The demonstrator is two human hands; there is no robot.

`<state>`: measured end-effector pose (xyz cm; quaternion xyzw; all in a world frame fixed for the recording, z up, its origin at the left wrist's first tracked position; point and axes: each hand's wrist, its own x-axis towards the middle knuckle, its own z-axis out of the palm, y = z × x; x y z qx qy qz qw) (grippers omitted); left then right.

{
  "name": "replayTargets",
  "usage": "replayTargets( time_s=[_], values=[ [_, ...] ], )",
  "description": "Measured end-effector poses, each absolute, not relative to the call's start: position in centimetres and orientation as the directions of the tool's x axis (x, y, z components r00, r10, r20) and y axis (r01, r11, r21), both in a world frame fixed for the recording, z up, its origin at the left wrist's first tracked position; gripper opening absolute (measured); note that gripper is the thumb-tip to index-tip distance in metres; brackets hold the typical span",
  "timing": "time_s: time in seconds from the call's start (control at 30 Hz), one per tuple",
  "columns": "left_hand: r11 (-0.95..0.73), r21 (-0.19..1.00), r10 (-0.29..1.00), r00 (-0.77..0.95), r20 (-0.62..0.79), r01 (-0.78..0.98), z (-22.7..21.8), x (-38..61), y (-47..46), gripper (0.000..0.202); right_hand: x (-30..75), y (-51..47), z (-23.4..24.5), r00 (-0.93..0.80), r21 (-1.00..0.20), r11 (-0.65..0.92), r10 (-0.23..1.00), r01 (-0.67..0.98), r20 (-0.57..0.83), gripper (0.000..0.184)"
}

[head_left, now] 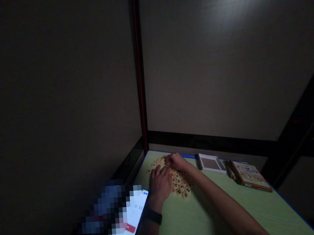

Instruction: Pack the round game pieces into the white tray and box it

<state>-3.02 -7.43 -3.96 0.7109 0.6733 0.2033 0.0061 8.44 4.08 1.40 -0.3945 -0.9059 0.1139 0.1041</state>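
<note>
A heap of small pale wooden game tiles (181, 186) with black and red marks lies on a green mat (206, 214) at the table's far left. My left hand (160, 183) rests flat on the tiles' left side with its fingers stretched out; a dark band is on its wrist. My right hand (177, 161) lies on the far end of the heap, its fingers curled over some tiles.
A shallow white box tray (211, 163) sits to the right of the tiles, and a printed box lid (249, 175) lies farther right. A lit phone screen (134, 215) stands at the lower left. Dim walls and dark wooden beams surround the table.
</note>
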Motion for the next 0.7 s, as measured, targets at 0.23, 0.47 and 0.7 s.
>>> replayTargets(
  time_s=[0.23, 0.47, 0.7],
  values=[
    [-0.071, 0.319, 0.959, -0.024, 0.283, 0.945, -3.3, -2.8, -7.7, 0.040, 8.6, 4.2, 0.2, -0.660, -0.290, 0.649, 0.748, 0.704, 0.069, 0.026],
    [-0.058, 0.343, 0.950, -0.053, 0.307, 0.937, -2.6, -2.8, -8.1, 0.041, 9.9, 5.1, 1.1, -0.612, -0.183, 0.610, 0.789, 0.771, 0.053, 0.028],
    [-0.083, 0.342, 0.951, -0.028, 0.309, 0.936, -2.9, -2.6, -8.0, 0.042, 10.4, 4.1, 1.7, -0.517, -0.024, 0.518, 0.855, 0.855, 0.039, 0.025]
  ],
)
